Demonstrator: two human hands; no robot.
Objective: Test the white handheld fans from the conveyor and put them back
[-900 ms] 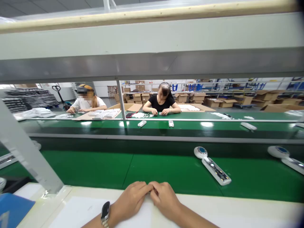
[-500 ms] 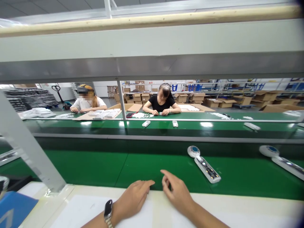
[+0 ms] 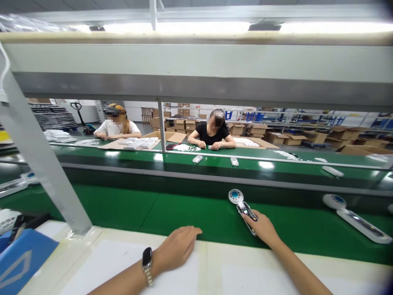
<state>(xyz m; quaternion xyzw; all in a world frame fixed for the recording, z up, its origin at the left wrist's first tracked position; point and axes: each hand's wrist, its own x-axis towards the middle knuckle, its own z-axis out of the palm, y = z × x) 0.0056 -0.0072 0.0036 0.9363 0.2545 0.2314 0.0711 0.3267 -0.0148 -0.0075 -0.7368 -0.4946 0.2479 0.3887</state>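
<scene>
The right hand [image 3: 260,227] clasps the white handheld device [image 3: 242,205] on the green belt [image 3: 123,209]; a loose grip could drop it. The left hand [image 3: 176,246] rests flat and empty on the bench [image 3: 101,266].

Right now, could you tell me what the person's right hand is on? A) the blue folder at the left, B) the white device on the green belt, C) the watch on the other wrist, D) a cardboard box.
B: the right hand lies over the handle of the white device on the green belt, while the left hand rests flat on the white bench.
</scene>
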